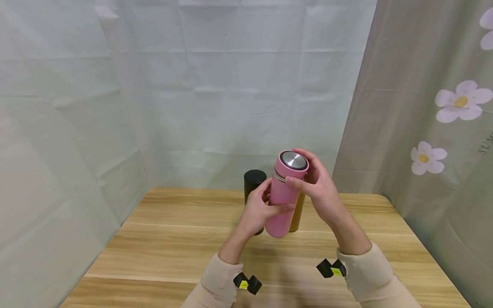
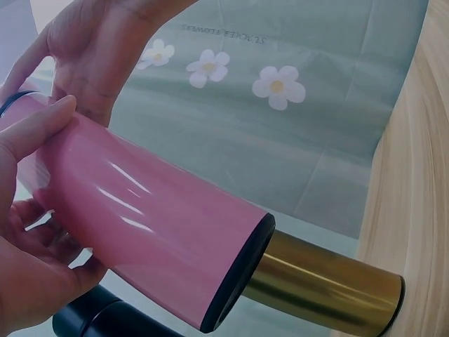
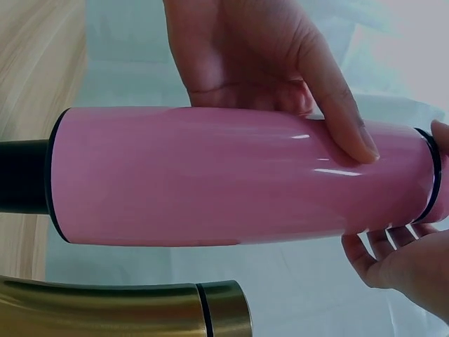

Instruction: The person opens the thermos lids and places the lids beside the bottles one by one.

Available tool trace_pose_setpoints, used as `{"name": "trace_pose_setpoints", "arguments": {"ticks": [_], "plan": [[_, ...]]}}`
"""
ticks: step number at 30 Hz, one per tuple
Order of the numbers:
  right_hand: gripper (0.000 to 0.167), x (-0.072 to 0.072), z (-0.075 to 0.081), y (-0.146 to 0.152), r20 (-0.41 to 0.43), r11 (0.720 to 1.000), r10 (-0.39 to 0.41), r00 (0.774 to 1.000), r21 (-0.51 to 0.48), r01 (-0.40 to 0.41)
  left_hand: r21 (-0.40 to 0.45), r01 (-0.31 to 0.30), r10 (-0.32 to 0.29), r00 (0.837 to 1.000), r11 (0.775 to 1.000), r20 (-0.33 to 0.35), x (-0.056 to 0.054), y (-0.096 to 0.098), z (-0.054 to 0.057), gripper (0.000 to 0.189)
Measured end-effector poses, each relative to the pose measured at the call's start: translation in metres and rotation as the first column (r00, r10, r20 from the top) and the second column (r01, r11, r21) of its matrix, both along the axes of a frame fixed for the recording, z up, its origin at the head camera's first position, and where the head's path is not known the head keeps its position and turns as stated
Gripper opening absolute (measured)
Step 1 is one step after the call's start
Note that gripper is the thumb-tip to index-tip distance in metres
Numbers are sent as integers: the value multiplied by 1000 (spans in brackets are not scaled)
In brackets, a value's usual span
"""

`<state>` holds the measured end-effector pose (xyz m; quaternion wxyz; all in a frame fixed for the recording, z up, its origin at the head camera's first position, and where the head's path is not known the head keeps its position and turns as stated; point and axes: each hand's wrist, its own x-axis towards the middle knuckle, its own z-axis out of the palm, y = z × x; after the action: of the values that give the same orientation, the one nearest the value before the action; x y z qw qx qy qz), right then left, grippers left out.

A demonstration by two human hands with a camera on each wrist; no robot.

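Note:
A pink thermos bottle point(image 1: 280, 196) is held up above the table, tilted, its pink lid with a steel disc point(image 1: 294, 161) facing up. The left hand point(image 1: 257, 210) grips its body, thumb across the front and fingers round the far side. At the top, the right hand point(image 1: 322, 188) grips the lid, its thumb near the steel neck ring. In the left wrist view the bottle's black-edged base point(image 2: 245, 270) points toward the table. Behind it stand a black bottle point(image 1: 254, 176), partly covered by the left hand, and a gold bottle point(image 1: 297, 214), partly hidden by the pink one.
The wood-grain table point(image 1: 173, 244) reaches back to a pale curtain point(image 1: 239, 107). Another curtain with white flowers point(image 1: 423, 158) hangs along the right side. Small black devices with yellow labels point(image 1: 243, 284) sit at both sleeve cuffs.

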<state>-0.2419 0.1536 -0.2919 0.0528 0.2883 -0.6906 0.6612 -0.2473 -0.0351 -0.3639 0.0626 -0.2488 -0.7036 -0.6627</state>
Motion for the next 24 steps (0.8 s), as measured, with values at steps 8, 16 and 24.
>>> {"name": "trace_pose_setpoints", "arguments": {"ticks": [8, 16, 24], "plan": [[65, -1, 1, 4, -15, 999, 16, 1000, 50, -15, -9, 1, -1, 1000, 1000, -7, 0, 0, 0, 70], [65, -4, 3, 12, -33, 992, 117, 993, 55, -115, -28, 22, -22, 1000, 999, -13, 1, -1, 2, 67], [68, -7, 8, 26, -63, 963, 268, 961, 32, -266, -92, 104, -104, 995, 990, 6, 0, -6, 3, 68]]}}
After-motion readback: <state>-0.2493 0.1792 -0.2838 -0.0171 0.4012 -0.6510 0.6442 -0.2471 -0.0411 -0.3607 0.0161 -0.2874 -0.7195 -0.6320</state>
